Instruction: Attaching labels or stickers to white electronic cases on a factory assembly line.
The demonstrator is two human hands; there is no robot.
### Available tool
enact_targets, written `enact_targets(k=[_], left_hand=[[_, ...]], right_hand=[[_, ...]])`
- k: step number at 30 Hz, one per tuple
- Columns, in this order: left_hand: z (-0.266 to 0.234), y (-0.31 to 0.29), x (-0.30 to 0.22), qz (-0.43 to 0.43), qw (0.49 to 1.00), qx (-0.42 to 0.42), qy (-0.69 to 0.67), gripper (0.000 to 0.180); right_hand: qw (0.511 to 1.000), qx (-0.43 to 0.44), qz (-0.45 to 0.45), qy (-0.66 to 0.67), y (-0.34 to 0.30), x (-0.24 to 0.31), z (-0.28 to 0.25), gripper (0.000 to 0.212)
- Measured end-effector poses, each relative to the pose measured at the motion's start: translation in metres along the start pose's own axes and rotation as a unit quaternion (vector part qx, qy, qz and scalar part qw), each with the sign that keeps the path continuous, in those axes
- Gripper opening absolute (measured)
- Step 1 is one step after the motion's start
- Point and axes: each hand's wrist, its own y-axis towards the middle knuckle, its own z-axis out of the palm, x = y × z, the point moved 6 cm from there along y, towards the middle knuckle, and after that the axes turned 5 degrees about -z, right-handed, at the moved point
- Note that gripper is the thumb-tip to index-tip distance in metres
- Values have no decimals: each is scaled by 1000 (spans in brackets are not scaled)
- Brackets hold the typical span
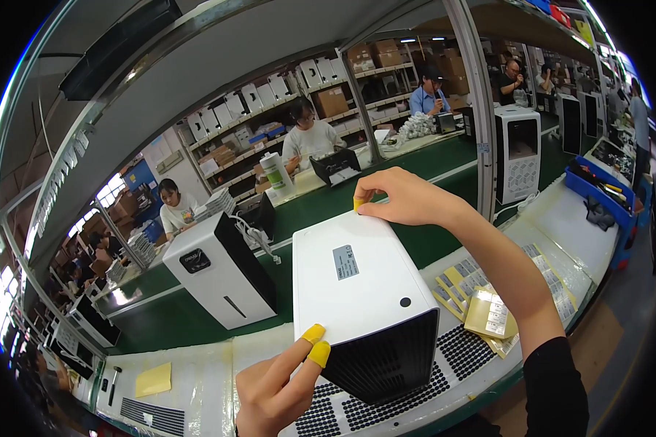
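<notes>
A white box-shaped appliance [372,255] lies in front of me, its black slatted grille [383,357] toward me. On its upper face are a grey label [345,262] and a round black dot [405,302] near the right corner. My left hand [277,386], with yellow covers on two fingertips, is closed in a pinch at the near left corner. Whatever lies between those fingertips is hidden. My right hand [408,197] reaches over the far edge, thumb and a yellow-covered finger pinched together at the far corner. I cannot make out anything between them.
Sheets of black dots [470,353] lie beneath and beside the appliance; label sheets [492,313] are to the right. Another white appliance [222,273] stands on the green conveyor [153,313]. A blue bin [598,193] holds tools. A metal post [474,87] rises ahead; people work across the belt.
</notes>
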Motion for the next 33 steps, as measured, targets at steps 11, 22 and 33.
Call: enact_targets(k=[11, 22, 33], left_hand=[[-5, 6, 66, -97, 963, -150, -203, 45], [75, 69, 122, -160, 926, -53, -338, 53], [114, 103, 133, -178, 930, 83, -312, 49]], right_hand=[[995, -26, 12, -95, -18, 18, -4, 25], [844, -59, 230, 480, 0, -26, 58, 48], [791, -190, 190, 550, -6, -29, 58, 41]])
